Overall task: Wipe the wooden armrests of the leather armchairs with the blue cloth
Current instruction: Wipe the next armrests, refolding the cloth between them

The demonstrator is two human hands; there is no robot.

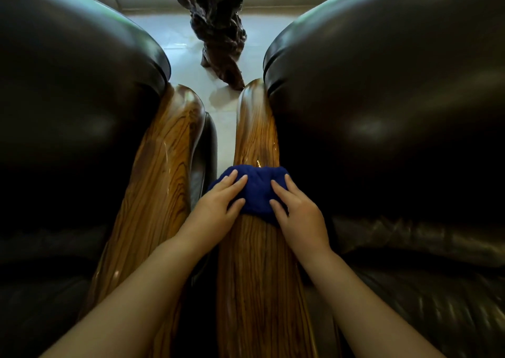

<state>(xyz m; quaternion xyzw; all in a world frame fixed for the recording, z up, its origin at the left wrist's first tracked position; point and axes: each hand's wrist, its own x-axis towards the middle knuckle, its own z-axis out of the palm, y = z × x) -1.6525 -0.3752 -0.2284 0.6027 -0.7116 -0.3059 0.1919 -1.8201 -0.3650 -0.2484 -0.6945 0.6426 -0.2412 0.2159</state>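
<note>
Leather armchairs [382,111], 2 of them, are being viewed side by side, their wooden armrests running lengthwise away from the person. On the right armrest [257,262], about midway along, the blue cloth [257,191] is being pressed flat by both hands, fingers spread: left hand [218,207] at its left edge, right hand [299,215] at its right. The left armrest [164,180] is lying just beside, untouched.

Armrests [257,139] glossy striped wood; armchairs [382,111] smooth sheeny leather; cloth [257,191] fuzzy blue fabric.
</note>
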